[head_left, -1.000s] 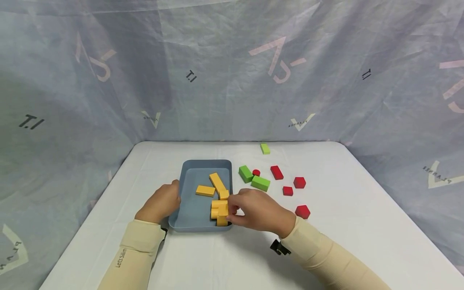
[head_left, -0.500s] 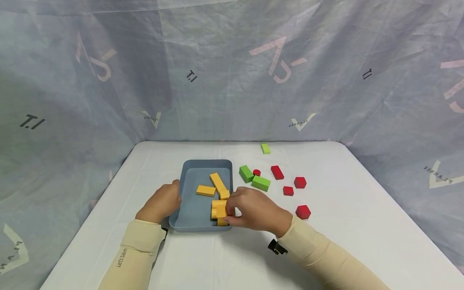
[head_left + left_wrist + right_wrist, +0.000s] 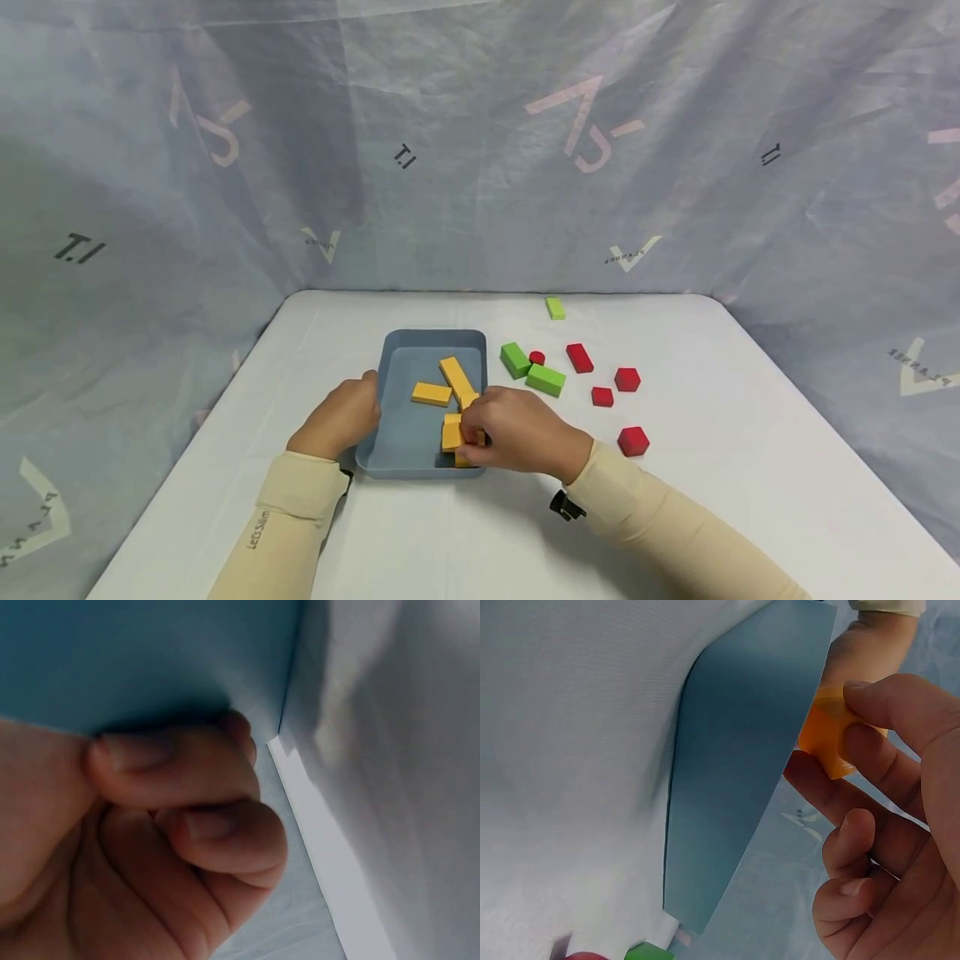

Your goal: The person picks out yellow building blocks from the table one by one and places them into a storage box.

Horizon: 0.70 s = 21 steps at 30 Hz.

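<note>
A blue-grey tray lies on the table with several yellow blocks in it. At its left wall my left hand has its fingers curled around the rim; in the left wrist view the fingers press against the blue wall. Over the tray's front right corner, my right hand pinches a yellow block between thumb and fingers. One flat yellow block and a longer yellow block lie farther back inside. The right hand partly hides the blocks beneath it.
Right of the tray, two green blocks lie beside a small red cylinder. Several red blocks are scattered farther right. A light green block lies near the table's back edge, before a grey curtain.
My right hand has shifted slightly left and inward over the tray, and the yellow block at its fingertips has moved with it. The left hand keeps its hold on the tray.
</note>
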### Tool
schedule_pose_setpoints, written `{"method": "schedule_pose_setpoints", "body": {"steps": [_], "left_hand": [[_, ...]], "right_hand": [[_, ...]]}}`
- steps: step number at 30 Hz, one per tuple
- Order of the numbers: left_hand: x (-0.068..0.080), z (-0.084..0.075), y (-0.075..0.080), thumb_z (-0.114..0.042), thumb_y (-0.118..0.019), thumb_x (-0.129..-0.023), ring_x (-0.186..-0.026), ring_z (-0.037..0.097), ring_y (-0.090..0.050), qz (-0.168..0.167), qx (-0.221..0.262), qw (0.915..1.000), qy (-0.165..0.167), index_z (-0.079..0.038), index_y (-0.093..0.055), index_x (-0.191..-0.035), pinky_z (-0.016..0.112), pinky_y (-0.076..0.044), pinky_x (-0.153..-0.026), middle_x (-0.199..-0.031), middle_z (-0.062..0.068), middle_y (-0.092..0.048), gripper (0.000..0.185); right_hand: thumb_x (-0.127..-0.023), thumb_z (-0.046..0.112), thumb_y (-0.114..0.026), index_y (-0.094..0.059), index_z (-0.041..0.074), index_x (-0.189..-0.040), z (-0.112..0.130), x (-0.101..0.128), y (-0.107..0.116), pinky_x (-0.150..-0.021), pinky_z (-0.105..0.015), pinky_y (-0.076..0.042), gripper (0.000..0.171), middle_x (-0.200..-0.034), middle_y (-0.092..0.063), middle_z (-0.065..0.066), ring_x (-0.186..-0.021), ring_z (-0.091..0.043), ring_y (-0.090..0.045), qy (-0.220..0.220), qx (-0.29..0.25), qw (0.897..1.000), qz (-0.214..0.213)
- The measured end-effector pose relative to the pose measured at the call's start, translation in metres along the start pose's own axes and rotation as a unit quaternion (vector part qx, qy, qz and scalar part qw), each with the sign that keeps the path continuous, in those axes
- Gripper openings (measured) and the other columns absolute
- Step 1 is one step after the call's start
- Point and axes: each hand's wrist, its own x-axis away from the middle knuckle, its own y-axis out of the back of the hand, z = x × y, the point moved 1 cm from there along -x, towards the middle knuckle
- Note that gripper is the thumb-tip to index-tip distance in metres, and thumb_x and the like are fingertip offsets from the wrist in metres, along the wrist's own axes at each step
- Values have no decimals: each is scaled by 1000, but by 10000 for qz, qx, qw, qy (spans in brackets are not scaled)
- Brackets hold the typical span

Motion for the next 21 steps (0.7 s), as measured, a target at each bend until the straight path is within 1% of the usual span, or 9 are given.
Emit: {"method": "schedule_pose_setpoints", "body": {"steps": [3, 8, 12, 16, 21], "left_hand": [[0, 0, 0, -2, -53, -100, -85, 22, -65, -30, -17, 10000, -16, 17, -44, -141, 41, -56, -73, -110, 27, -70, 46], [1, 0, 0, -1, -52, -100, -92, 25, -68, -31, -62, 10000, -46, 19, -40, -144, 44, -58, -76, -116, 31, -68, 50], [1, -2, 1, -1, -51, -100, -89, 25, -68, -3, -36, 10000, -29, 18, -42, -142, 43, -58, -74, -114, 31, -69, 48], [1, -3, 2, 0, -51, -100, -84, 23, -66, 14, -57, 10000, -37, 19, -42, -141, 41, -57, -72, -111, 30, -69, 47], [1, -3, 2, 0, -51, -99, -86, 24, -65, 33, -105, 9999, -4, 19, -41, -143, 42, -56, -73, -115, 31, -69, 49]], "right_hand": [[-89, 42, -80, -66, 29, -78, 1, -2, -1, -60, -17, -42, 22, -70, -57, 17, -72, -3, -49, 17, 38, 10000, -57], [-88, 45, -80, -66, 27, -86, 3, -5, -3, -57, -18, -40, 22, -74, -59, 13, -70, -4, -48, -29, 80, 9999, -77], [-88, 47, -80, -64, 26, -91, 4, -8, -5, -55, -18, -39, 27, -74, -56, 12, -69, -5, -47, -132, 109, 9998, -48], [-87, 48, -80, -62, 26, -96, 5, -10, -7, -54, -18, -38, 30, -73, -51, 13, -68, -5, -46, -147, 176, 9997, -67], [-88, 49, -79, -61, 25, -101, 5, -13, -8, -54, -18, -38, 34, -74, -50, 13, -67, -5, -46, -119, 175, 9998, -56]]}}
